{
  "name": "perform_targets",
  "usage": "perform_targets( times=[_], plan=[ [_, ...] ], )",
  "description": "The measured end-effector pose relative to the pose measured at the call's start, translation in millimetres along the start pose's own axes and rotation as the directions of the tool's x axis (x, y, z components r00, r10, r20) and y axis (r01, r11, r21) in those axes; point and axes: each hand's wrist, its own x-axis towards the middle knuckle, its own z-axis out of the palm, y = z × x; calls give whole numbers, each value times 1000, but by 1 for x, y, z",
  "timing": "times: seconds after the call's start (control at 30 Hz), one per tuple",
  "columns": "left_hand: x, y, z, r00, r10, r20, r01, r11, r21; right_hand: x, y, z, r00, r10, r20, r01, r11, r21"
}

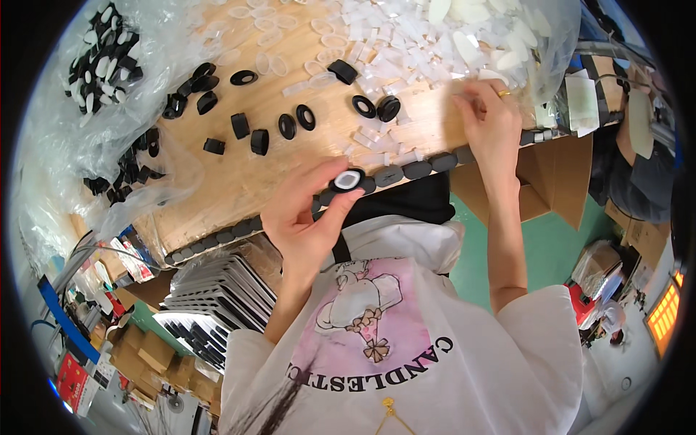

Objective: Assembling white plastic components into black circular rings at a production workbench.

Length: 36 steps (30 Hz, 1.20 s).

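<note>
Between the thumb and fingers of my left hand (308, 210) is a black oval ring-shaped piece (347, 180) with a whitish centre, held above the table's front edge. My right hand (493, 119) is over the right side of the table, beside the pile of white oval pads (496, 32). Its fingers are bent together, and whatever lies between the tips is too small or hidden to make out. Several loose black oval rings (305, 117) stand or lie on the wooden table (196, 206) beyond my left hand.
Clear oval pieces (268, 36) and small translucent strips (406, 58) are spread at the back. Plastic bags with black-and-white pieces (105, 61) stand at the left. Dark padding (417, 170) lines the table's front edge. An open cardboard box (536, 177) is below right.
</note>
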Motion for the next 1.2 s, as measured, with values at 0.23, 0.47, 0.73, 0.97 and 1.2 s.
perform_targets(
  times=[0.23,0.47,0.73,0.97,1.2],
  plan=[
    [0,7,-2,993,29,111,-47,986,159,-11,-13,-3,985,-122,118,147,960,-238],
    [5,11,1,995,46,94,-61,984,166,-11,-32,-23,970,-170,175,140,976,168],
    [-3,20,1,997,-10,73,5,998,70,-34,-95,-33,884,-440,157,219,689,691],
    [-8,21,2,998,-3,68,-1,998,57,-36,-102,-28,882,-471,2,341,641,687],
    [-13,22,5,1000,8,25,-5,993,-119,-41,-93,-21,860,-499,-107,440,618,651]
  ],
)
